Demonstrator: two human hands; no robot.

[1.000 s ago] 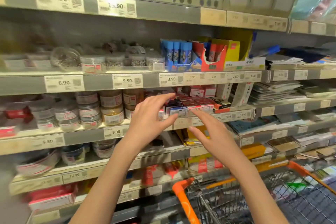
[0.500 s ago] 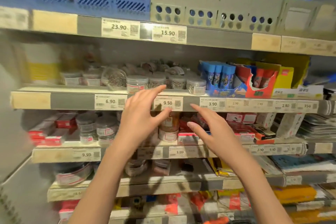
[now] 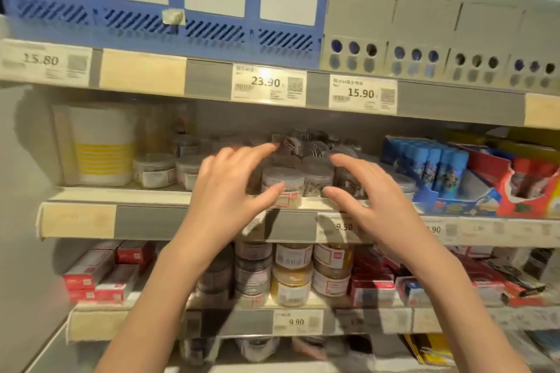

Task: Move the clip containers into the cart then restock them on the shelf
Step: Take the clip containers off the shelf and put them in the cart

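So both your hands are up at the middle shelf [image 3: 151,197], the one with the grey and cream price strip along its front edge. Your left hand [image 3: 225,191] has its fingers spread wide and relaxed, thumb stuck out toward the small round clear plastic clip container with the red and white label [image 3: 283,186] sitting right at the shelf's front edge; the thumb tip looks just about at the label, but I can't tell if it's actually touching. Your right hand [image 3: 374,200] mirrors it on the other side, fingers also wide and holding nothing, with more clear tubs of metal clips [image 3: 318,183] between and behind your hands. A pile of loose-looking silver binder clip tubs [image 3: 306,142] sits further back, kinda blurry. Left of your hands are two more clear tubs [image 3: 156,169] and a white jug-shaped thing with yellow stripes [image 3: 101,145]. To the right, a box of blue glue sticks [image 3: 433,166] and a torn red cardboard display box [image 3: 527,182]. Shelf below has stacked jars with gold and silver contents [image 3: 292,277] and red staple boxes [image 3: 100,272]. Above are blue file trays [image 3: 169,0] and grey ones with round holes [image 3: 424,36].
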